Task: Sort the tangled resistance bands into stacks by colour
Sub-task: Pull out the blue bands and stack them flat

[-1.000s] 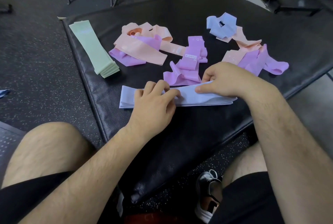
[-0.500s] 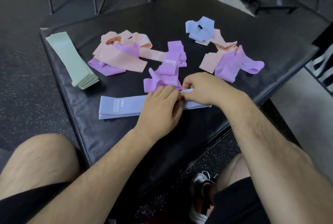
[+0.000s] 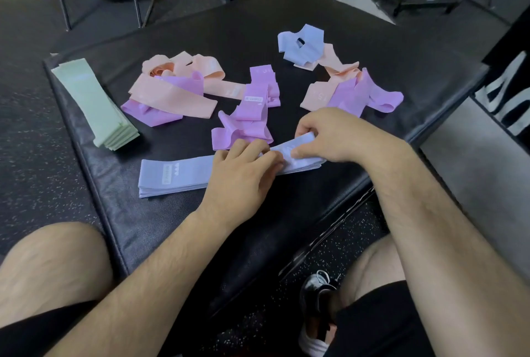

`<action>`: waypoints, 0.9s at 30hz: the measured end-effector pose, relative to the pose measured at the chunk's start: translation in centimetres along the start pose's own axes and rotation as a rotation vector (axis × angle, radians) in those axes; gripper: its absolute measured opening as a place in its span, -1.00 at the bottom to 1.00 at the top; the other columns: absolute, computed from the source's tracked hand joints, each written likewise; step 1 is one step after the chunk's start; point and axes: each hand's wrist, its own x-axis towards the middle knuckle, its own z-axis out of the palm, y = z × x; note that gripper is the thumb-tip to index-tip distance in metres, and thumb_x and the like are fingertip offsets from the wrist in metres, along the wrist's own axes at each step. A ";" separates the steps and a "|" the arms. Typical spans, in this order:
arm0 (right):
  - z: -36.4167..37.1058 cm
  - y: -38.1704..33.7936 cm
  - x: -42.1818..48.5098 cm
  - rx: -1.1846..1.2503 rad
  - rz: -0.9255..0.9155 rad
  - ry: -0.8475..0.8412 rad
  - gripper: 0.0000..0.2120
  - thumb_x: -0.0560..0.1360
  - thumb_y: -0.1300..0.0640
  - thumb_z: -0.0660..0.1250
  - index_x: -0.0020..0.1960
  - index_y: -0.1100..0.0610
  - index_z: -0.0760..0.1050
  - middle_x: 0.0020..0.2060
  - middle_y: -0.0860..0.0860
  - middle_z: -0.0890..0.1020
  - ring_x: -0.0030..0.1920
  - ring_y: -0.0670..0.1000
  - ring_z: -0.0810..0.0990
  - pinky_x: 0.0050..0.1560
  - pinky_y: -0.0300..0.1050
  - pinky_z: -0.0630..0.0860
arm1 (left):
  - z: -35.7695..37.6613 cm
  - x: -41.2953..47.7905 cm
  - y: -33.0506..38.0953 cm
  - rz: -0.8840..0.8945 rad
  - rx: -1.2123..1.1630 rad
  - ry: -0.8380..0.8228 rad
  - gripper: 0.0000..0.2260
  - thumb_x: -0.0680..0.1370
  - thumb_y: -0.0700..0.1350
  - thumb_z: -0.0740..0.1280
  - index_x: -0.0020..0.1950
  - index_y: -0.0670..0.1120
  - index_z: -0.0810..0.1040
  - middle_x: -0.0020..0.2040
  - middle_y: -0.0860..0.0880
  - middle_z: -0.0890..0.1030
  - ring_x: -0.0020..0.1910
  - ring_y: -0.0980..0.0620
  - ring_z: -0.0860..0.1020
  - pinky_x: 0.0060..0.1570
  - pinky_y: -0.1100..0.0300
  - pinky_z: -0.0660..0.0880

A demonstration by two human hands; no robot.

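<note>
Stack of flat pale blue rubber bands (image 3: 177,174) lies lower centre of frame, long side roughly parallel to the near edge of the black padded mat (image 3: 160,230), with a strip of bare mat between them. Top pale blue band (image 3: 298,147) is askew, right end lifted off the stack.

Right hand (image 3: 341,134): fingers curled, thumb under, pinching that lifted end. Left hand (image 3: 243,173): fingers bent onto the same band at mid-stack, gripping it.

Just above the hands, touching the left fingertips: crumpled purple bands (image 3: 249,118). Left of centre: peach-and-purple tangle (image 3: 172,95). Right of centre, close to the mat's right edge: second peach-and-purple tangle (image 3: 352,92). Upper centre-right: knotted pale blue band (image 3: 301,44), overlapping a peach strip.

Neat stack of mint green bands (image 3: 94,104) at upper left, running along the mat's left edge, well apart from the blue stack; bare mat between them. More bare mat across the top of frame.

Speckled rubber floor (image 3: 28,155) surrounds the mat.
</note>
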 end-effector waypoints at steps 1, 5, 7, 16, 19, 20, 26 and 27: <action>-0.2 0.4 -0.2 0.010 0.008 0.004 -0.86 0.47 -0.01 0.50 -0.06 0.01 0.60 -0.22 -0.13 0.55 -0.27 -0.13 0.51 -0.30 -0.17 0.36 | 0.0 0.0 0.0 -0.012 -0.004 -0.004 -0.85 0.65 0.05 0.26 0.04 0.09 0.62 -0.04 0.12 0.53 -0.04 -0.02 0.48 -0.15 0.01 0.38; -0.2 1.6 -0.6 0.073 0.034 0.036 -0.87 0.48 0.08 0.50 0.02 0.01 0.64 -0.17 -0.10 0.63 -0.22 -0.12 0.56 -0.27 -0.20 0.41 | -0.2 0.0 0.0 -0.060 -0.040 -0.032 -0.83 0.64 0.12 0.24 0.05 0.14 0.61 -0.01 0.15 0.52 0.00 0.03 0.45 -0.09 0.04 0.37; 0.1 1.9 -0.7 0.106 0.030 0.061 -0.84 0.48 0.10 0.50 0.05 -0.01 0.61 -0.14 -0.08 0.65 -0.21 -0.11 0.59 -0.26 -0.21 0.43 | -0.1 0.2 0.3 -0.062 -0.033 -0.030 -0.81 0.64 0.13 0.23 0.04 0.12 0.60 -0.01 0.15 0.52 -0.01 0.02 0.45 -0.08 0.05 0.36; 1.3 2.8 -1.0 0.040 -0.072 0.130 -0.88 0.48 0.10 0.46 -0.11 -0.05 0.53 -0.11 -0.11 0.47 -0.19 -0.07 0.49 -0.16 -0.12 0.49 | 0.9 2.4 1.9 0.031 -0.013 -0.064 -0.90 0.58 -0.11 0.24 -0.03 -0.11 0.50 0.00 -0.06 0.50 -0.16 -0.11 0.43 -0.25 -0.01 0.40; 1.5 2.9 -1.0 -0.043 -0.071 0.105 -0.97 0.55 0.02 0.40 -0.07 -0.08 0.58 -0.11 -0.15 0.46 -0.10 -0.06 0.54 -0.11 -0.08 0.51 | 0.9 2.2 2.0 0.059 0.049 -0.098 -0.79 0.57 -0.09 0.18 0.12 -0.02 0.55 0.04 0.00 0.51 -0.12 -0.08 0.43 -0.22 0.06 0.33; 1.5 2.9 -1.1 -0.065 -0.066 0.103 -0.98 0.56 0.00 0.39 -0.05 -0.09 0.58 -0.11 -0.15 0.47 -0.08 -0.05 0.55 -0.14 -0.09 0.49 | 0.8 2.2 2.0 0.061 0.058 -0.114 -0.75 0.57 -0.07 0.14 0.14 0.01 0.57 0.03 0.02 0.51 -0.11 -0.09 0.44 -0.21 0.07 0.30; 1.2 2.7 -1.8 -0.074 -0.066 0.164 -0.92 0.59 -0.05 0.32 0.03 -0.13 0.58 -0.08 -0.13 0.47 -0.09 -0.10 0.54 -0.23 -0.14 0.38 | 0.2 4.1 2.0 -0.008 -0.054 -0.217 -0.77 0.56 -0.04 0.19 0.08 0.01 0.61 -0.01 0.04 0.51 -0.10 -0.05 0.40 -0.21 0.03 0.39; 1.1 2.6 -1.7 -0.059 -0.070 0.206 -0.92 0.59 -0.04 0.31 0.05 -0.14 0.57 -0.07 -0.12 0.47 -0.11 -0.10 0.53 -0.25 -0.15 0.38 | 0.2 4.5 1.9 -0.016 -0.079 -0.223 -0.79 0.55 -0.04 0.23 0.09 0.01 0.61 0.00 0.04 0.51 -0.09 -0.05 0.40 -0.18 0.01 0.42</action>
